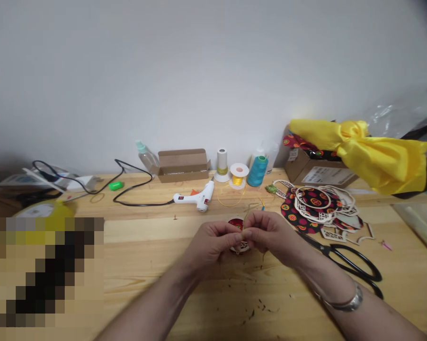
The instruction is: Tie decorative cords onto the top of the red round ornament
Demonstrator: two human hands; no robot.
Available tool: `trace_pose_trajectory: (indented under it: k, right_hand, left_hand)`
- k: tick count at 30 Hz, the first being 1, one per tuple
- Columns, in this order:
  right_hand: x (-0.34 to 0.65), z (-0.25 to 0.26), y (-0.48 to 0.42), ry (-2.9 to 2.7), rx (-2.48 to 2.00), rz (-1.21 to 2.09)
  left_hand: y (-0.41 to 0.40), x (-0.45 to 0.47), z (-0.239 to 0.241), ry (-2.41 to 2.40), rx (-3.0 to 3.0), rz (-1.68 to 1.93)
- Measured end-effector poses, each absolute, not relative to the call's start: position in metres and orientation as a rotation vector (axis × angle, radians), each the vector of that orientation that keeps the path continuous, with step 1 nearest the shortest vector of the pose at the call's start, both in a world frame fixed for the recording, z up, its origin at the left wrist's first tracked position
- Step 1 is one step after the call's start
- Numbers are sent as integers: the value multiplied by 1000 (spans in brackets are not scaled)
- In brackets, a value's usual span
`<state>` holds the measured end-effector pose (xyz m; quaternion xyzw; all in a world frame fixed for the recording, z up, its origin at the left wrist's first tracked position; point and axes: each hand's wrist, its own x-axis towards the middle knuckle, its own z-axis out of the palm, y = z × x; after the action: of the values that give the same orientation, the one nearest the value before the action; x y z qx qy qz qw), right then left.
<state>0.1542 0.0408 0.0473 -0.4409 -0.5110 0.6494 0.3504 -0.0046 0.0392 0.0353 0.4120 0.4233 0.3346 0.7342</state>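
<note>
A small round ornament (236, 221), with red patterned fabric and a pale lattice frame, lies mostly hidden under my fingers. My left hand (215, 241) is closed in a pinch, thumb and forefinger meeting over the ornament at a thin olive cord. My right hand (272, 234) pinches the same olive cord (248, 209), whose loose end sticks up above the fingers. The fingertips of both hands touch or nearly touch. Where exactly the cord joins the ornament is hidden.
Behind stand a white glue gun (195, 197), an open cardboard box (183, 166), a yellow cord spool (238, 176) and a teal thread cone (257, 171). To the right are patterned fabric with lattice frames (313, 203), black scissors (344, 263) and yellow cloth (380, 151).
</note>
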Motion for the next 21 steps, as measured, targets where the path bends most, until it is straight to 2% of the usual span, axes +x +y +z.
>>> trace_pose_trajectory:
  k: [11, 17, 21]
  right_hand:
    - [155, 41, 44, -1515, -1202, 1399]
    - [158, 42, 39, -1963, -1365, 761]
    - [153, 37, 28, -2145, -1306, 372]
  left_hand:
    - [40, -1, 35, 954, 825, 877]
    - [44, -3, 35, 993, 875, 956]
    - [42, -1, 31, 1006, 803, 981]
